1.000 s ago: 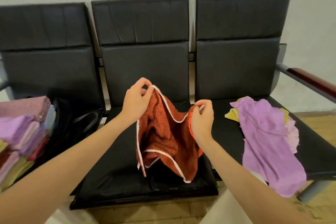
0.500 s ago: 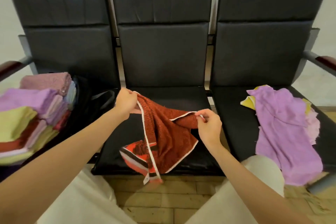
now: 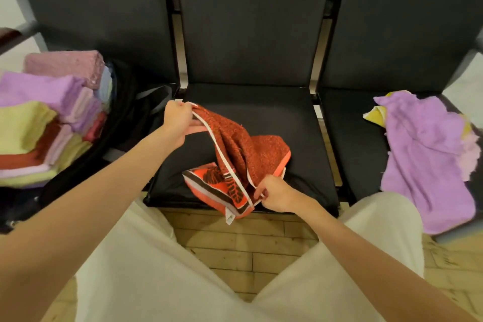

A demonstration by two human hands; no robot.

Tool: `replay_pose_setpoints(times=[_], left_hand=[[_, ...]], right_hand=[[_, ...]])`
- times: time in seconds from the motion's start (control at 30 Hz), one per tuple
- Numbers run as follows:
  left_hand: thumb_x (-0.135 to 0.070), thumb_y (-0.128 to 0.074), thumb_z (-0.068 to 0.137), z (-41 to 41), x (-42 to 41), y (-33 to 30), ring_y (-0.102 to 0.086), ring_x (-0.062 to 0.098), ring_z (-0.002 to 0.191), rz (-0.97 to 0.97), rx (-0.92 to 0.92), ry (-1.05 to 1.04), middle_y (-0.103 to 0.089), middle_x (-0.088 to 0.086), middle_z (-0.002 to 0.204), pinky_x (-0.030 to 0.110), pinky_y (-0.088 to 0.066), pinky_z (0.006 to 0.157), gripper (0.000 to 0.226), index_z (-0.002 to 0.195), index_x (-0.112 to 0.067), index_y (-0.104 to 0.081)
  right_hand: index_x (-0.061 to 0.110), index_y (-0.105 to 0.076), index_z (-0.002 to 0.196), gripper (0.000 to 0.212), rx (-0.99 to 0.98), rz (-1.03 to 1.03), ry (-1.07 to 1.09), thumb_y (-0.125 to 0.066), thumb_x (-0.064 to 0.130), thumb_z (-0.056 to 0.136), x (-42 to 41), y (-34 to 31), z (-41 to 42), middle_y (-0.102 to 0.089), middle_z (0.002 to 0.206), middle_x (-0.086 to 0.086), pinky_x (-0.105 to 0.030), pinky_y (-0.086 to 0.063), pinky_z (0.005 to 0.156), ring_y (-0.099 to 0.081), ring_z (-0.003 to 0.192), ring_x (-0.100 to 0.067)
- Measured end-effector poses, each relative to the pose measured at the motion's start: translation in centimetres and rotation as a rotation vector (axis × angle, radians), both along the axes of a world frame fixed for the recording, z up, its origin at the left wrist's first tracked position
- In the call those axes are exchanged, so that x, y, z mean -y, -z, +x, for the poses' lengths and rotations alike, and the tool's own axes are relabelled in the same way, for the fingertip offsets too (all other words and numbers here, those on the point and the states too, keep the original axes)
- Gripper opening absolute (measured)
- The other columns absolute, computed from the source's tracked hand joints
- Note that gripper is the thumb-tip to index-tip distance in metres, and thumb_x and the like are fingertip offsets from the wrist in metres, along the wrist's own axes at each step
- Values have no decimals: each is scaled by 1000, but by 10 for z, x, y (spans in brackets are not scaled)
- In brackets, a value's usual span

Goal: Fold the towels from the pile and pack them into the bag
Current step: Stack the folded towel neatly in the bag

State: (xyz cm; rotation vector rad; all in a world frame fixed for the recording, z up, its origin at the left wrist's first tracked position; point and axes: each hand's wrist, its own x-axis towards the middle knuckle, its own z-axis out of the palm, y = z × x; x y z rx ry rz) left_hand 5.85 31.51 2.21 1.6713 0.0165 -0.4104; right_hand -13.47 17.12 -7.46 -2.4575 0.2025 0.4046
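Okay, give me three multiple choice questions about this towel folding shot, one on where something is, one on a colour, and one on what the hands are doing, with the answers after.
1. Where does the loose pile of unfolded towels lie?
A. on the right seat
B. on the floor
C. on the person's lap

2. What colour is the top towel of that pile?
A. green
B. purple
C. white

3. How is the red towel held?
A. by the left hand alone
B. it lies untouched
C. by both hands, each with a grip on its white edge

Answers: 1 A, the pile rests on the right seat. 2 B, purple cloth covers the yellow and pink ones. 3 C, the left hand holds the far corner, the right hand pinches the near edge.
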Motion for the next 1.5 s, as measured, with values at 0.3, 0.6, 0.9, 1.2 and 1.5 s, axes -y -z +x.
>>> replay_pose_setpoints(times=[0.3, 0.6, 0.9, 1.2, 1.5], left_hand=[[-5, -35, 101, -2, -9, 4, -71, 28, 75, -22, 15, -25, -67, 19, 88, 34, -60, 61, 22, 99, 4, -55], [-14, -45, 92, 23, -68, -6, -68, 34, 74, 474, 434, -42, -67, 23, 90, 46, -58, 69, 11, 95, -4, -46], [5, -49, 81, -13, -97, -11, -70, 29, 62, 1274, 332, 496, -60, 13, 62, 36, -59, 60, 10, 76, -4, -48], [-9, -54, 90, -3, -79, -57, -58, 25, 88, 464, 728, -301, -62, 15, 93, 30, -42, 76, 11, 92, -1, -60], [-12, -42, 95, -14, -70, -147, -49, 20, 85, 306, 935, -507, -50, 15, 113, 25, -33, 74, 18, 103, -2, -54]], right_hand=[[-2, -68, 64, 30, 30, 119, 93, -81, 24, 70, -17, 16, 1, -63, 60, -4, -24, -38, 50, -49, 52, -9], [10, -67, 75, 12, 264, -246, 452, -72, 21, 77, 18, -48, 4, -54, 91, -2, -28, -43, 61, -57, 75, -18], [9, -62, 89, 11, 393, -526, 452, -56, 18, 92, 20, -102, 8, -48, 106, -4, -33, -52, 67, -59, 73, -19], [4, -62, 100, 13, 628, -405, 576, -55, 11, 93, 33, -143, 4, -48, 110, -7, -26, -46, 68, -55, 75, -13], [6, -65, 99, 11, 880, -361, 646, -57, 11, 92, 33, -190, 5, -58, 99, -7, -30, -51, 74, -59, 85, -17]])
